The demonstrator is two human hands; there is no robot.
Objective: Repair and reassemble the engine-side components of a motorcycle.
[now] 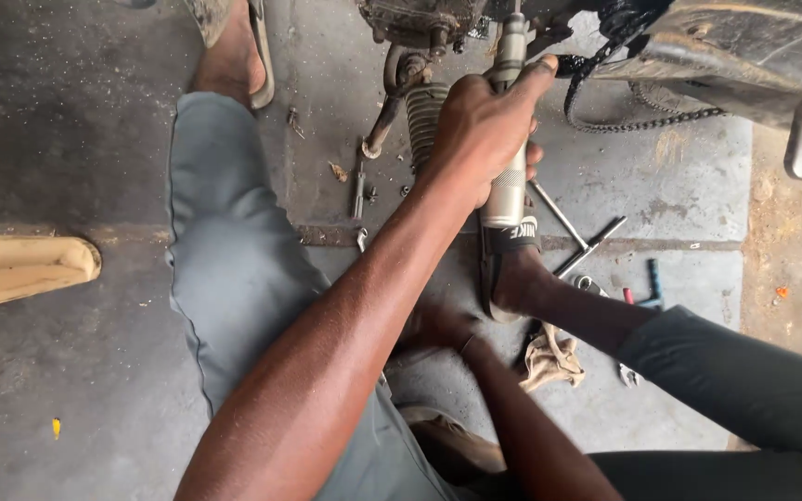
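A: Head view, item one: left hand (480,139), fingers wrapped tight round a silver fork tube (510,158), held upright below the motorcycle frame (420,19).

B: Right hand (438,327)?

A: Low behind the left forearm, near a foot in a black sandal (503,243); grip cannot be told.

B: Floor stock?

A: T-handle wrench (587,243), rag (549,357), drive chain (642,116), all on concrete floor (95,139).

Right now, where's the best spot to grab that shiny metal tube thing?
Probably the plain middle of the silver tube, where the left hand already wraps it. It stands nearly upright, so come from the side; its top end goes into the machine above.
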